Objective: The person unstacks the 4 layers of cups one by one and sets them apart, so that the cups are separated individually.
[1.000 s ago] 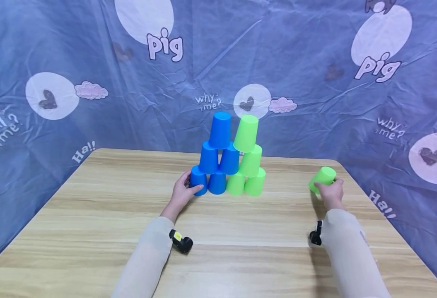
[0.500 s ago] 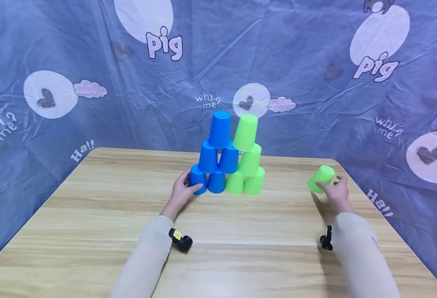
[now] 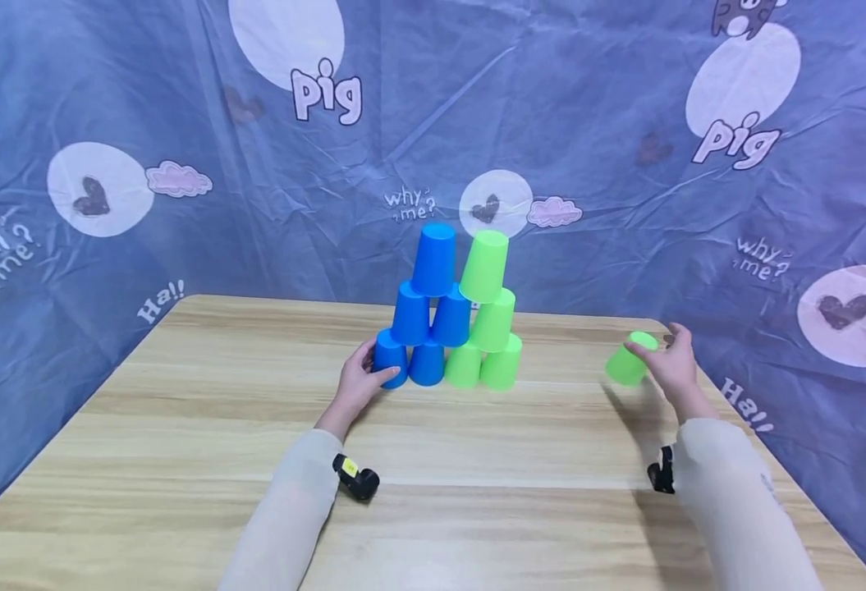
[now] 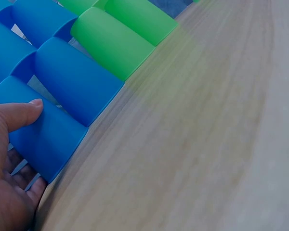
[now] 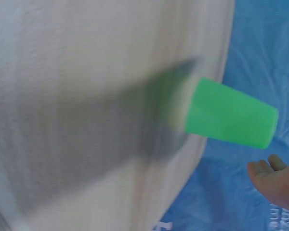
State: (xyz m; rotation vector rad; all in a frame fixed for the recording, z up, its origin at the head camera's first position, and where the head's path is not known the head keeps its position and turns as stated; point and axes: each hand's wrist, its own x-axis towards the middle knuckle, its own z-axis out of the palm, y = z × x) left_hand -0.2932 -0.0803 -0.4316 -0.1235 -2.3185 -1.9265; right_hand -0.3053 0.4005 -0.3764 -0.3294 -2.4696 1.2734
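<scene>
An upside-down stack of plastic cups stands at the table's far middle, with blue cups on its left half and green cups (image 3: 502, 361) on its right. At the lower left corner, my left hand (image 3: 359, 381) holds the end blue cup (image 3: 391, 359); the thumb lies across its front and the fingers reach round its other side. A lone green cup (image 3: 628, 359) sits upside down on the right of the table. My right hand (image 3: 673, 367) is beside it, fingers spread; the right wrist view shows a gap between the hand (image 5: 278, 180) and the cup.
The wooden table (image 3: 433, 509) runs back to a blue patterned cloth (image 3: 373, 148) hanging behind and at both sides. Its right edge lies just beyond my right hand. The top blue cup (image 3: 433, 260) and top green cup (image 3: 485, 267) stand side by side, apart.
My right hand has let go of the lone green cup and drawn away to the right; that cup stays on the table. The left hand and the stack have not visibly moved.
</scene>
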